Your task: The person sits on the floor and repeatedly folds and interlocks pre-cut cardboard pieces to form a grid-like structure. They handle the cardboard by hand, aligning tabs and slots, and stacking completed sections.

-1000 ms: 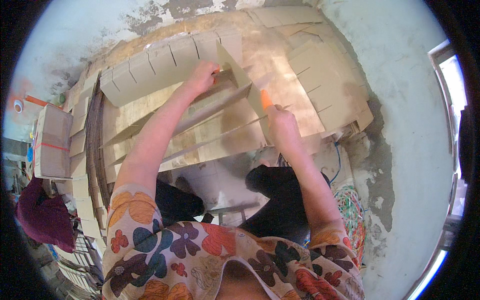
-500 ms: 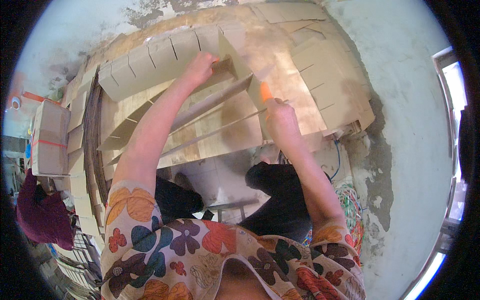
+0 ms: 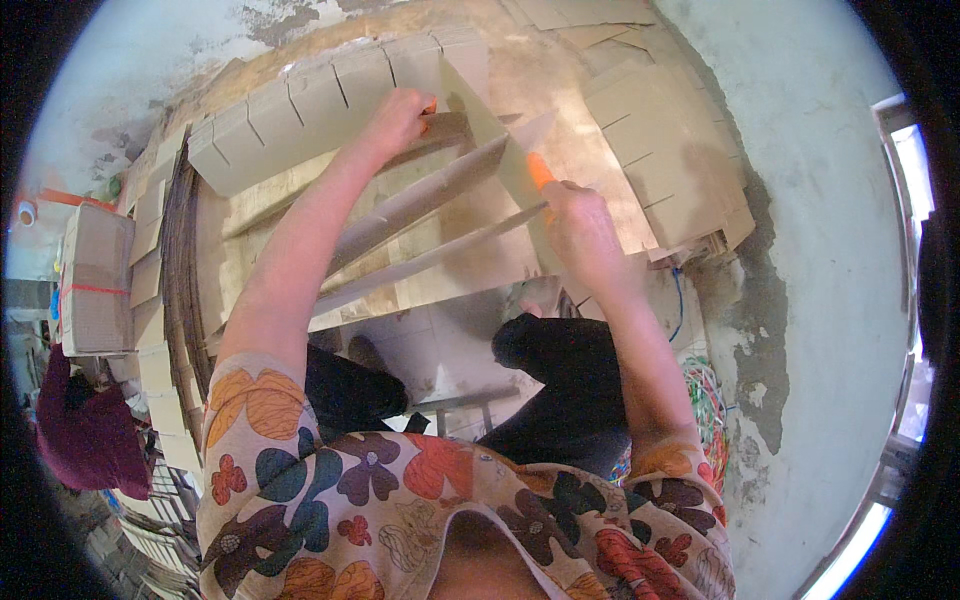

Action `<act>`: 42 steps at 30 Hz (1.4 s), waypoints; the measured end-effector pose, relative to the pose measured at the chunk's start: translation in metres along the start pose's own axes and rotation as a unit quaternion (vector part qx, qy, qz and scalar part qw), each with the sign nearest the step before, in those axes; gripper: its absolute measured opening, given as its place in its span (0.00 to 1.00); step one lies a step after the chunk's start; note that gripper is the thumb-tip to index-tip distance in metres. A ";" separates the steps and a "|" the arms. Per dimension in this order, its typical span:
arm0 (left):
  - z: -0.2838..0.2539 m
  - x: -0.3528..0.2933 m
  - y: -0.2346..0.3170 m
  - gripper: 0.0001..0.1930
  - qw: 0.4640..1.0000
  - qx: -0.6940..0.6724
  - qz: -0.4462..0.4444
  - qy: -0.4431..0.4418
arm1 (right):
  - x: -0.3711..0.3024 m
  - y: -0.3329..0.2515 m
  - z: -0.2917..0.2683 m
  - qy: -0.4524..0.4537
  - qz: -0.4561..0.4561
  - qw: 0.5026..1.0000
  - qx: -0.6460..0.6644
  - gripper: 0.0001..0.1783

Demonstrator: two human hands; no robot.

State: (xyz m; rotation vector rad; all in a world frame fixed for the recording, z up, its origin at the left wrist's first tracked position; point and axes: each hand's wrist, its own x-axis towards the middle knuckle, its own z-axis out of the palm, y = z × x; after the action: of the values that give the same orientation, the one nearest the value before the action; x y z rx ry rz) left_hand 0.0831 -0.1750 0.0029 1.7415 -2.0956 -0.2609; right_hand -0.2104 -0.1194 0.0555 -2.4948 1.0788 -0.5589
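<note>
My left hand [image 3: 400, 118] is closed at the far side, its orange-covered fingertips pinching a long cardboard divider strip [image 3: 445, 128]. My right hand [image 3: 582, 228] is closed near the right end of the strips, with an orange cover on a finger. It grips a crosswise cardboard strip [image 3: 488, 118] that stands on edge and slants from the far side toward me. Further long cardboard strips [image 3: 415, 205] run leftward from this crosswise piece and meet it at their right ends. My palms and the hand undersides are hidden.
A row of slotted cardboard sheets [image 3: 300, 108] stands along the far left of the wooden table [image 3: 560, 115]. More slotted sheets [image 3: 650, 150] lie at the right. A taped carton [image 3: 98, 280] and stacked dark-edged cardboard [image 3: 182, 270] are at left, near a person in maroon [image 3: 90, 430].
My right hand has shifted a little rightward and nearer to me along the crosswise strip. The left hand has moved slightly; the long strips' right ends have spread a little.
</note>
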 end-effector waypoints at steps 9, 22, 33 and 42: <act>-0.018 -0.013 0.025 0.19 0.997 0.032 -0.047 0.059 | 0.006 -0.005 0.005 -0.032 0.024 0.986 -0.159 0.08; -0.018 -0.022 -0.030 0.18 0.989 0.083 -0.103 -0.071 | 0.021 -0.008 0.002 -0.044 -0.055 0.973 -0.220 0.06; -0.079 -0.071 0.058 0.14 0.986 0.012 -0.111 -0.124 | 0.010 0.005 0.009 -0.126 0.061 0.973 -0.185 0.08; -0.046 -0.107 0.021 0.14 0.998 0.014 -0.003 -0.060 | 0.003 0.032 0.003 -0.066 0.016 0.967 -0.245 0.10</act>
State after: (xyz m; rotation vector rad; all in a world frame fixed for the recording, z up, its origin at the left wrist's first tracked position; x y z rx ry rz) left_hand 0.0990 -0.0615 0.0325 1.7907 -2.1873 -0.3463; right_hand -0.2268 -0.1418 0.0386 -2.8701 1.3309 -0.1172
